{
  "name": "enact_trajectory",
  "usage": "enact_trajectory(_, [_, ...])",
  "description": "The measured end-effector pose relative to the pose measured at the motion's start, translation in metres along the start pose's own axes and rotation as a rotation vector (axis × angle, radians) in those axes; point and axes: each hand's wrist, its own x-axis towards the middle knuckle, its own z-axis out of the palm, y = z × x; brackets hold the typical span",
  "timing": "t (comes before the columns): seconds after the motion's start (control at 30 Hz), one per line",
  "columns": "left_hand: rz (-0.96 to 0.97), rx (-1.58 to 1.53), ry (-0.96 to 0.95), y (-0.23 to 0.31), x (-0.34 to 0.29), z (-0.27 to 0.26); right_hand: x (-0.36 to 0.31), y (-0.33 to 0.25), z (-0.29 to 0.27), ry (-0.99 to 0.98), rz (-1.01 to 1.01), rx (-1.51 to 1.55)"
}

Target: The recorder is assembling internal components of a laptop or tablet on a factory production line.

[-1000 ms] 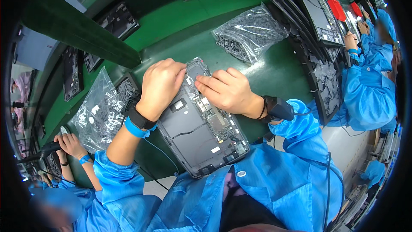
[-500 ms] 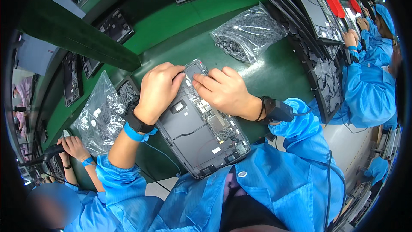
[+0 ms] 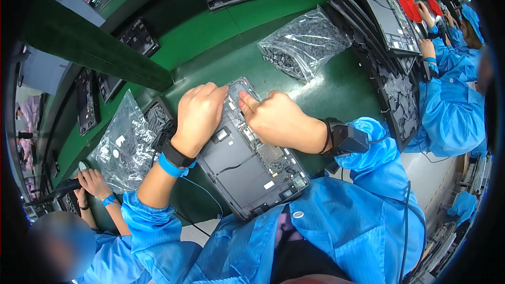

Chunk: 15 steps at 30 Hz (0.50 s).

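Note:
An opened dark tablet lies slantwise in front of me, its inside facing up. A green-grey circuit board runs along its right side, beside broad dark flat panels. My left hand is closed at the far left edge, curled fingers and thumb against the tablet. With my right hand I touch the far end, two fingers stretched out together and the others bent. No separate part shows in that hand. Both hands hide some of the tablet's upper part. A black band and a blue strap circle my left wrist.
A clear bag of small dark parts lies beyond the tablet; another bag lies left. Stacked tablets and a tray of grey pieces stand right. A green post rises left. Co-workers' hands work nearby.
Both my hands and the far end of the tablet sit slightly lower in view. My right hand's fingers are more bunched, with two extended. At right, a co-worker's hand has moved toward the red bins.

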Motion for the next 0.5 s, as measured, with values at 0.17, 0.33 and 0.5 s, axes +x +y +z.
enact_trajectory(0.17, [-0.139, -0.043, 0.018, 0.018, -0.018, -0.028, -0.008, 0.010, -0.001, 0.044, 0.067, 0.222])
enact_trajectory(0.33, [-0.524, -0.072, 0.107, 0.063, -0.113, -0.053, -0.058, 0.018, -0.001, 0.352, 0.347, 0.752])
enact_trajectory(0.5, [-0.744, -0.354, 0.014, 0.128, -0.190, -0.015, -0.119, -0.037, 0.012, 0.126, 0.536, 1.104])
